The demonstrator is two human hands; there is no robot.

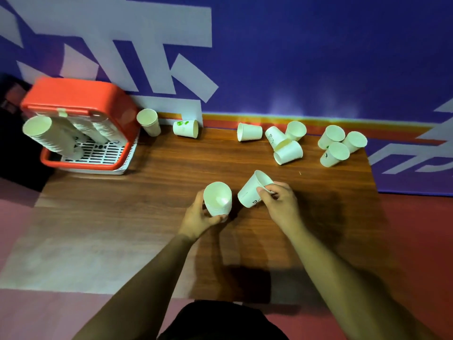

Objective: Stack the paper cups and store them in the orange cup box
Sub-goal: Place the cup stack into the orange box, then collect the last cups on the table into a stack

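the left hand (pixel 199 217) grips a short stack (pixel 217 199) of nested cups, fingers curled round its lower part, mouth up toward the camera. the right hand (pixel 279 202) pinches a single cup (pixel 252 191) at the rim with the thumb on the outer wall. this cup is tilted, its base toward the stack and just beside it; i cannot tell whether they touch. both are above the middle of the table (pixel 147 204).

the box (pixel 73 99) sits at the table's far left, against the wall (pixel 318 57). stacks of cups lean inside it over a white grid (pixel 103 153), and a tall stack (pixel 41 133) juts out on its left side.

along the far edge, a lone cup (pixel 148 121) stands mouth up just right of the box. then come a green-marked cup (pixel 185 128) on its side, a tipped cup (pixel 249 132), a bunched middle three (pixel 288 152), and a right three (pixel 334 153) standing close together.
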